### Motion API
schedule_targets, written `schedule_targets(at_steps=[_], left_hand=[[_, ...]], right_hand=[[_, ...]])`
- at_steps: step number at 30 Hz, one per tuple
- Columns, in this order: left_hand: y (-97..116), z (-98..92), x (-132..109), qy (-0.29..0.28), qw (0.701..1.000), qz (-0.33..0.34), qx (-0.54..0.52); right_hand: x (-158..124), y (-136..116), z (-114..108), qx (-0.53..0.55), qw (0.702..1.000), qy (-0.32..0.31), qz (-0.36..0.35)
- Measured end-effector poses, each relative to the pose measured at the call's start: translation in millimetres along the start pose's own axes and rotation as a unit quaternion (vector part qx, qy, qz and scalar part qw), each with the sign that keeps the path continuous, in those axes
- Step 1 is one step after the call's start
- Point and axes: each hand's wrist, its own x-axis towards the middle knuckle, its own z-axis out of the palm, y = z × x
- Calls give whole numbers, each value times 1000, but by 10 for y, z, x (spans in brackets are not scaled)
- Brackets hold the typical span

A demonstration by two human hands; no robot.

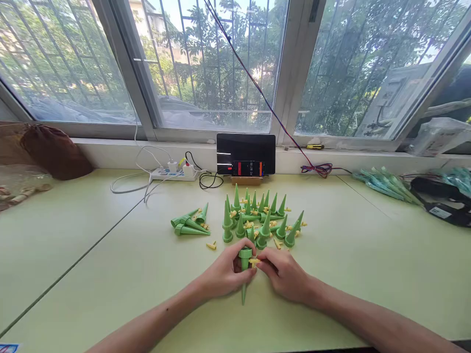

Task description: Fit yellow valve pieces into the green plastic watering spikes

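partly visible, green spike [245, 263] in left hand [228, 270]

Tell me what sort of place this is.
Probably a small indoor workspace, perhaps in a home or little workshop: a pale green table stands before windows with bars outside, many green cones and yellow fittings lie grouped on it, and a power strip sits behind.
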Motion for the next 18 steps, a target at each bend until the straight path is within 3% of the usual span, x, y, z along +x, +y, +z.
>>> schedule_targets(at_steps=[18], left_hand=[[2,0,-6,3,1000,2,20]], right_hand=[[14,-5,-11,-8,999,-40,4]])
